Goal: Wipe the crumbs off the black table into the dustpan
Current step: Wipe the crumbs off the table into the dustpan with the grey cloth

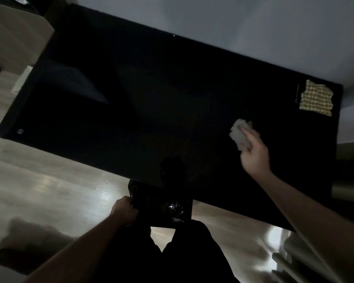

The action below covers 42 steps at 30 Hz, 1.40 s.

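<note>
A black counter [131, 103] is seen from above in dim light, set at a slant against a pale wall [253, 27]. A crumpled pale cloth [240, 134] is gripped in the right hand [253, 154], whose fingers are curled round it, and it is held down at the counter's right part; both are blurred. A black dustpan [161, 207] is held just below the counter's near edge, at about its middle, and its left side is gripped by the left hand [124, 211]. Something shiny and crumpled lies in the dustpan, too dark to be identified. A checked yellow cloth [316, 98] lies flat near the far right corner. No crumbs can be made out on the dark surface. A wooden floor [59, 190] is seen beneath
</note>
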### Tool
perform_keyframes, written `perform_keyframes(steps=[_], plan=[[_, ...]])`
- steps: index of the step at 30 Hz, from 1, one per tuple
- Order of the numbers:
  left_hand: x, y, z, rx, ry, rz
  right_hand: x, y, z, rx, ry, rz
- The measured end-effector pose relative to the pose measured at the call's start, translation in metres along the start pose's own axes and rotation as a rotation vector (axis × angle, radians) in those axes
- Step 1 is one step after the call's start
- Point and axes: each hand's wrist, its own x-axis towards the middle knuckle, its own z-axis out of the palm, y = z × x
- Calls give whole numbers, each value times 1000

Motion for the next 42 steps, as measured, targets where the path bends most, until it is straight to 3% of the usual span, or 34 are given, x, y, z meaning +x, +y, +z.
perform_keyframes(steps=[6,9,13,18,20,22,25,30,36,39,42], plan=[[-2,7,10,23,19,26,9,23,4,-291,-67,218],[-8,13,16,21,13,33,-35,0,39,-287,-71,-39],[-19,22,20,-8,8,11,-112,-40,81,-106,-178,-357],[-23,22,25,-20,11,-13,-180,-61,126,66,-506,-543],[-23,21,27,-21,13,-20,-183,-66,116,164,-583,-484],[-23,23,27,-5,13,-3,-168,-77,90,199,-559,-382],[-24,25,25,-4,12,7,-109,-84,52,318,-354,-326],[-24,23,26,1,13,13,29,-76,25,57,-107,-159],[-21,22,34,-6,22,-6,155,-73,44,-157,-106,-37],[-16,15,39,-41,19,-32,161,-88,60,-343,-149,-59],[-15,10,41,-54,25,-58,131,-92,80,-354,-154,-185]])
